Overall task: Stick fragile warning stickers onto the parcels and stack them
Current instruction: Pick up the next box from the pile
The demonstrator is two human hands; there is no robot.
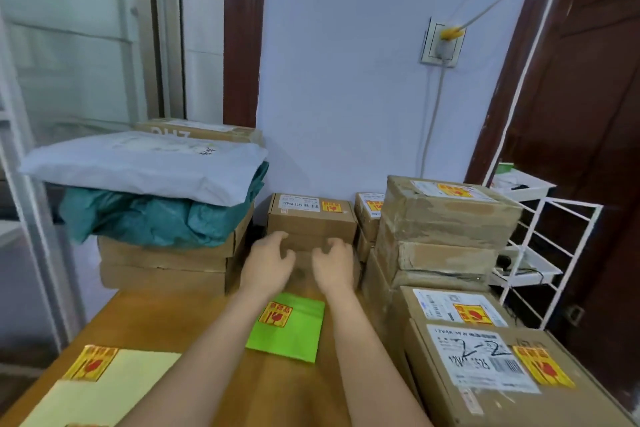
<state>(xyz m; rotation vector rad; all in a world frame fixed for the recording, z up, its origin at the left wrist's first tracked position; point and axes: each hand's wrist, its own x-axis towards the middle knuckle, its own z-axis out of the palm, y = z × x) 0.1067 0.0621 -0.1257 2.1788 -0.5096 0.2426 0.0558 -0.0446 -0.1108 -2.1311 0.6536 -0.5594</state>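
Note:
A small cardboard parcel (311, 222) with a white label and a yellow-red fragile sticker tops a short stack at the back of the wooden table (214, 326). My left hand (268, 263) and my right hand (334, 265) hover side by side just in front of that stack. Their fingers are loosely curled and hold nothing. Between my forearms lies a green pouch (289, 331) bearing a fragile sticker. A pale yellow envelope (114, 385) with a fragile sticker lies at the near left.
Stickered cardboard boxes are stacked on the right (446, 218), with a larger box marked "2-2" (495, 367) nearest. On the left, a white mailer (145, 163) and a teal bag (156, 215) lie on flat boxes. A white wire rack (540, 253) stands at the far right.

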